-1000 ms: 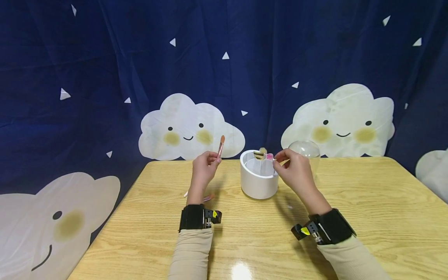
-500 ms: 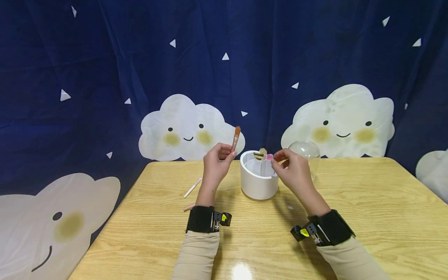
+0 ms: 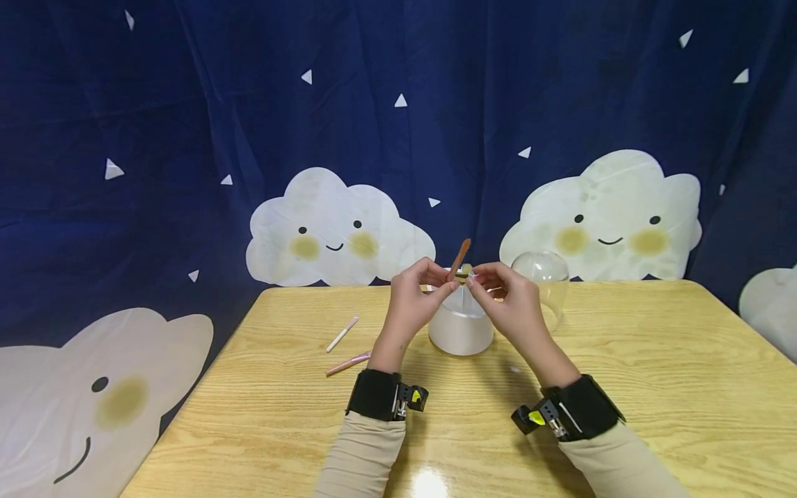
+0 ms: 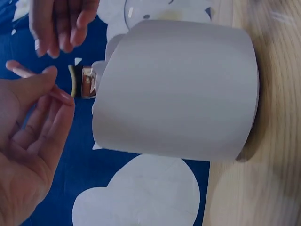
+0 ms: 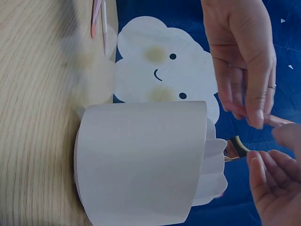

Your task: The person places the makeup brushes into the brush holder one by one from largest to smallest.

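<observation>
My left hand (image 3: pixel 414 294) pinches a makeup brush (image 3: pixel 459 257) with orange bristles between thumb and fingers, over the white slant-topped brush holder (image 3: pixel 461 332). In the left wrist view the left hand (image 4: pixel 33 136) holds its pink handle (image 4: pixel 63 95). My right hand (image 3: pixel 510 294) faces it across the holder's top, fingers loosely bent; in the right wrist view the right hand (image 5: pixel 277 179) has thumb and fingers apart, the thumb overlapping the handle's end. A wide brush (image 4: pixel 84 81) with a coppery ferrule and dark-and-yellow bristles stands in the holder, below the fingertips.
A clear dome (image 3: pixel 542 277) stands on the wooden table (image 3: pixel 654 387), right behind the right hand. Left of the holder lie a slim white stick (image 3: pixel 342 335) and a pink-handled brush (image 3: pixel 347 364). A blue curtain (image 3: pixel 398 55) with clouds hangs behind the table.
My left hand has moved right with the brush, from left of the holder to above it. The right hand has shifted slightly left, and the items on the table are uncovered.
</observation>
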### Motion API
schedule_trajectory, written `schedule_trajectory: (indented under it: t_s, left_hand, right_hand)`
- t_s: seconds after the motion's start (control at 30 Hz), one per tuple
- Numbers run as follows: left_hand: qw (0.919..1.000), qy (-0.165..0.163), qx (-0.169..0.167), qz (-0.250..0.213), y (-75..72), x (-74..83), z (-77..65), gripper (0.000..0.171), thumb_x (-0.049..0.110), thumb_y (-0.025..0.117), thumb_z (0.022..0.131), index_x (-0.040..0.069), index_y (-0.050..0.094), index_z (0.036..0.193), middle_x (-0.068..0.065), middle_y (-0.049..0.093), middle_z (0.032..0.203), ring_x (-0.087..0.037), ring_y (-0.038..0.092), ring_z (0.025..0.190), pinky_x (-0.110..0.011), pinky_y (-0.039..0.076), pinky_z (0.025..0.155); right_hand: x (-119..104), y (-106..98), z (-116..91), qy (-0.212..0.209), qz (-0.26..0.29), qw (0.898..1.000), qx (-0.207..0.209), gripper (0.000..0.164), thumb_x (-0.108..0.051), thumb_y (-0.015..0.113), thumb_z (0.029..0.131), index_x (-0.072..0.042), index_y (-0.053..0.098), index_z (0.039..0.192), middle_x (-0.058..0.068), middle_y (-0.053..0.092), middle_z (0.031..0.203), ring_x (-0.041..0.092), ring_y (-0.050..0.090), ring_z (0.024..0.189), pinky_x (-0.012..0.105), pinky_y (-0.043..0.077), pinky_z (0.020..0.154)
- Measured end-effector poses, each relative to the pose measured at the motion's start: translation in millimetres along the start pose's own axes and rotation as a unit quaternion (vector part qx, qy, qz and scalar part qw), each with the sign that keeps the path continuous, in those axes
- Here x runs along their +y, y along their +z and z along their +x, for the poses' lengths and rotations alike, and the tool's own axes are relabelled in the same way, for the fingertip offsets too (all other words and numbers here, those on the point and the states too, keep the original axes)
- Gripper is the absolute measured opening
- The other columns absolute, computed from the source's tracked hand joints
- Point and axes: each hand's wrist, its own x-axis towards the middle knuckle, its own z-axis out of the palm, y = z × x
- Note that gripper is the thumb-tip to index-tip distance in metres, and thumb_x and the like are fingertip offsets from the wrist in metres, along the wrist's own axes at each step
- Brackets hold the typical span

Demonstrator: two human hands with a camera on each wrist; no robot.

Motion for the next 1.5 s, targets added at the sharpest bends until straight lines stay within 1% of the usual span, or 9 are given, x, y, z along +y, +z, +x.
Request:
schedule_trajectory:
  t_s: [0.17,0.3,0.47,0.73,0.93,1.03,1.17,1.33,1.5]
  left_hand:
    - [0.9989,0.027,-0.029,-0.025,5.7,4.8,-1.2,0.016,0.007,0.082,0.085,0.006,0.067,0.09,-0.007,0.076,0.09,-0.015,0.072,0.083,-0.023,0.059,0.07]
    - [0.9982,0.029,-0.042,-0.031,8.2,7.7,-2.6,0.015,0.006,0.081,0.086,0.006,0.066,0.089,-0.007,0.075,0.091,-0.012,0.071,0.082,-0.022,0.059,0.068]
    - [0.9982,0.021,-0.049,-0.029,9.8,9.2,-3.2,0.015,0.006,0.081,0.086,0.007,0.066,0.09,-0.006,0.075,0.092,-0.008,0.07,0.081,-0.022,0.059,0.069]
    - [0.998,0.026,-0.047,-0.033,8.7,8.4,-3.5,0.017,0.006,0.082,0.085,0.006,0.067,0.093,-0.007,0.074,0.093,-0.011,0.071,0.082,-0.022,0.059,0.07]
    - [0.9976,0.017,-0.058,-0.034,3.4,5.2,-1.8,0.017,0.01,0.08,0.088,0.007,0.069,0.1,-0.006,0.074,0.095,-0.013,0.07,0.088,-0.023,0.059,0.078]
    - [0.999,0.005,-0.043,-0.014,-1.9,2.6,-0.6,0.015,0.014,0.078,0.091,0.007,0.07,0.101,-0.005,0.074,0.097,-0.014,0.07,0.09,-0.026,0.059,0.082]
    - [0.9982,-0.013,-0.012,0.057,-9.0,-1.6,0.0,0.013,0.019,0.076,0.093,0.008,0.073,0.099,-0.005,0.075,0.099,-0.018,0.071,0.093,-0.031,0.059,0.085]
    - [0.9857,-0.031,-0.006,0.165,-13.3,-6.9,-1.4,0.012,0.019,0.077,0.091,0.008,0.078,0.095,-0.007,0.073,0.102,-0.023,0.068,0.098,-0.037,0.055,0.09]
    - [0.9817,-0.049,-0.02,0.183,-11.8,-9.6,-2.8,0.015,0.02,0.077,0.09,0.007,0.08,0.097,-0.008,0.071,0.107,-0.025,0.065,0.11,-0.039,0.05,0.099]
  right_hand:
    - [-1.2,0.8,0.2,-0.007,0.036,0.999,0.015,0.025,-0.014,0.075,0.093,0.002,0.07,0.112,0.012,0.073,0.096,0.008,0.066,0.084,0.011,0.051,0.07]
    - [-3.5,0.2,-0.5,-0.013,0.057,0.998,0.024,0.02,-0.014,0.073,0.095,0.001,0.07,0.107,0.012,0.073,0.096,0.002,0.065,0.084,0.011,0.052,0.071]
    - [-4.6,0.5,-0.7,-0.02,0.066,0.997,0.026,0.016,-0.014,0.072,0.096,0.0,0.071,0.103,0.011,0.073,0.094,0.003,0.065,0.083,0.011,0.052,0.071]
    - [-4.1,1.3,-0.5,-0.025,0.061,0.997,0.025,0.014,-0.01,0.072,0.095,0.001,0.07,0.104,0.012,0.073,0.094,0.004,0.064,0.081,0.011,0.051,0.069]
    - [-4.6,-1.8,0.8,-0.03,0.057,0.997,0.031,0.015,-0.008,0.073,0.094,0.002,0.07,0.105,0.014,0.073,0.095,0.005,0.063,0.08,0.01,0.049,0.069]
    - [-4.5,-5.9,2.6,-0.024,0.049,0.998,0.037,0.015,-0.01,0.072,0.095,0.002,0.07,0.104,0.013,0.074,0.094,0.003,0.063,0.079,0.009,0.049,0.069]
    - [-3.9,-12.3,5.9,-0.013,0.032,0.998,0.05,0.017,-0.014,0.072,0.096,0.002,0.07,0.103,0.013,0.073,0.091,0.001,0.062,0.078,0.01,0.049,0.068]
    - [-2.6,-16.6,7.0,0.012,-0.005,0.999,0.051,0.02,-0.017,0.073,0.096,0.002,0.07,0.102,0.013,0.073,0.089,0.006,0.062,0.077,0.01,0.049,0.066]
    - [2.7,-14.0,4.9,0.03,-0.05,0.998,0.017,0.021,-0.016,0.073,0.095,0.003,0.07,0.103,0.015,0.073,0.091,0.021,0.067,0.08,0.012,0.048,0.065]
